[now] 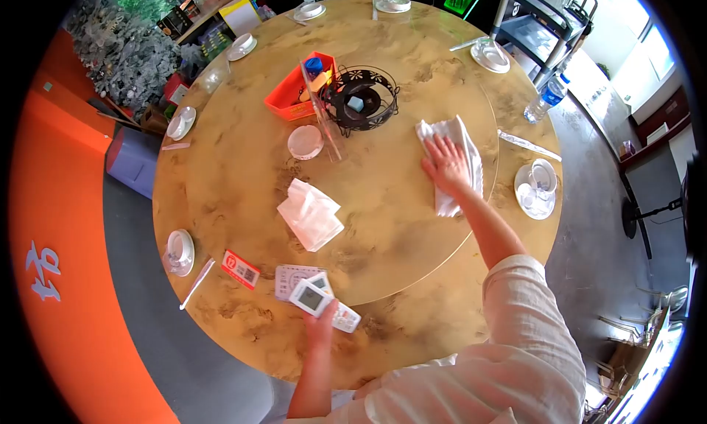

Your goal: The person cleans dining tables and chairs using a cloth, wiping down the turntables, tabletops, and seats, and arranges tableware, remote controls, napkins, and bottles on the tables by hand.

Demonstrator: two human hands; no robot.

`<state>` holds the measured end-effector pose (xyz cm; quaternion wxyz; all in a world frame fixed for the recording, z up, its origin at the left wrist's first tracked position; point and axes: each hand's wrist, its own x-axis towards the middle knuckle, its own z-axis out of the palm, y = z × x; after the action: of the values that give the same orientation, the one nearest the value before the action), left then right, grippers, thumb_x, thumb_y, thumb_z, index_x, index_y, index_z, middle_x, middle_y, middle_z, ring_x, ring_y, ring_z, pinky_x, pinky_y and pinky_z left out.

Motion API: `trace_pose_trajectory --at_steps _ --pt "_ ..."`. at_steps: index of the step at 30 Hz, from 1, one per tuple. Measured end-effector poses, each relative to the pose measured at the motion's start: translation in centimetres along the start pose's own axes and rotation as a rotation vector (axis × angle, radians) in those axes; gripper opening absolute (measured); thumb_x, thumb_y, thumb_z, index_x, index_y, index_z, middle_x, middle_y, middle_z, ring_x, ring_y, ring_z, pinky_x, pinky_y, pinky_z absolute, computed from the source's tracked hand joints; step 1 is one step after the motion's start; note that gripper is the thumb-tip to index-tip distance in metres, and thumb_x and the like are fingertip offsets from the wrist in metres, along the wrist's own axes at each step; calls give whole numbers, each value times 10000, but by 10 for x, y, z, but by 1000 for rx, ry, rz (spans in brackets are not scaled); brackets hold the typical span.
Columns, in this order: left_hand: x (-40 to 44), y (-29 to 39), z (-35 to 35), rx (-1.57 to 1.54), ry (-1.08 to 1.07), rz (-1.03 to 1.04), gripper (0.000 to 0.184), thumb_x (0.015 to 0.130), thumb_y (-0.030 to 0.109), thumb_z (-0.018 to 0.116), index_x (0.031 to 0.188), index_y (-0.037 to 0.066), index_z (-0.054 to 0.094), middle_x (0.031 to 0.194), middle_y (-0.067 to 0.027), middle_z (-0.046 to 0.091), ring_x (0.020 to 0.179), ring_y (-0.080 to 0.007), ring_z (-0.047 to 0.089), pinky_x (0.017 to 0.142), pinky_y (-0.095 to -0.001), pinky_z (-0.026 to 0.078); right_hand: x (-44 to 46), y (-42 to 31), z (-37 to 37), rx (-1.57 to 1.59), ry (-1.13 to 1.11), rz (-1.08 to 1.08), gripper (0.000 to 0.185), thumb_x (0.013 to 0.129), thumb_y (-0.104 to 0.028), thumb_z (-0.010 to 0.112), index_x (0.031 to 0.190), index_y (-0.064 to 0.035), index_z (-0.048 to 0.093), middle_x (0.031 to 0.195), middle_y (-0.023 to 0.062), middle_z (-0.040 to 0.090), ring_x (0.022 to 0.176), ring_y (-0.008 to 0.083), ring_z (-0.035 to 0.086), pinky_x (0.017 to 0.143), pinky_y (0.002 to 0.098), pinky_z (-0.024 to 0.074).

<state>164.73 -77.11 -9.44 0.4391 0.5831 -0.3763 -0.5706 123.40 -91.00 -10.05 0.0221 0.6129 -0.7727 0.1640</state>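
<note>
The left hand (321, 322) grips overlapping white remote controls (311, 296) over the round table's (412, 332) near edge, thumb visible, remaining fingers hidden. Farther out, the right hand (446, 166) lies flat, fingers slightly spread, on a white cloth (472, 159). Beyond sits a black openwork stand (374, 101).

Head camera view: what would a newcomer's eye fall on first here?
Probably the big round table filling the middle, with an orange-red basket beside a black metal stand toward its far side. Next, the right hand spread flat on a white cloth right of centre, and the left hand holding a white remote control at the near edge. The bright orange wall stands out at far left.
</note>
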Motion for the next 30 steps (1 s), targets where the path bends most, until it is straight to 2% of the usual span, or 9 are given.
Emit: trace_pose_trajectory --at_steps 6,10,13,14,15,19,21,23,30 --pt "49 16 -69 88 65 51 421 735 42 694 1118 9 524 988 -45 589 864 -117 564 776 -260 462 -79 -85 -16 107 -158 -116 627 820 -410 539 1353 -128 369 1419 97 317 1337 273 230 1094 436 151" --pt "88 40 -113 187 174 77 441 739 48 676 1140 -14 501 984 -60 590 833 -146 575 737 -267 469 -157 -135 -12 229 -259 -625 567 828 -416 533 1331 -181 416 1413 52 330 1326 260 253 1090 459 164" --pt "81 67 -107 159 221 60 419 744 48 663 1125 -25 503 968 -72 590 803 -154 577 703 -278 476 -150 -91 -13 306 -302 -902 525 840 -384 529 1318 -187 434 1414 34 329 1319 254 271 1082 454 192" --pt "69 78 -96 175 193 41 407 743 45 661 1115 -14 508 964 -67 587 799 -149 576 697 -278 478 -123 -67 -33 488 -528 -591 519 862 -331 505 1348 -190 392 1405 25 348 1320 227 274 1092 422 191" --pt "55 82 -86 192 167 16 394 743 43 660 1106 -4 513 960 -62 583 796 -144 575 690 -278 479 -107 -18 11 64 -251 -620 511 859 -281 510 1346 -182 392 1374 33 391 1303 217 303 1091 397 198" --pt "3 54 -39 159 -68 -53 420 693 14 697 1081 42 537 962 -30 578 830 -117 568 719 -278 497 -20 77 -20 -76 54 84 490 879 -359 472 1321 -156 425 1396 96 369 1299 273 313 1075 429 196" --pt "-19 50 -8 183 -231 -141 540 672 12 719 1169 49 511 1017 -28 573 893 -119 561 758 -278 488 -19 60 -10 -122 27 141 519 884 -403 454 1338 -156 403 1416 105 337 1316 275 287 1083 431 180" --pt "-33 53 24 153 -428 -12 783 668 4 717 1353 60 344 1208 -43 501 1049 -122 501 878 -293 436 -37 39 -9 -60 -22 65 561 877 -423 459 1359 -151 367 1438 102 297 1342 274 240 1100 439 142" --pt "-22 36 17 73 -371 -21 753 668 -41 688 1340 51 362 1236 -48 493 1039 -126 506 868 -285 441 -120 -89 -18 115 -128 -173 607 807 -409 542 1327 -127 405 1390 128 348 1312 310 274 1080 481 167"
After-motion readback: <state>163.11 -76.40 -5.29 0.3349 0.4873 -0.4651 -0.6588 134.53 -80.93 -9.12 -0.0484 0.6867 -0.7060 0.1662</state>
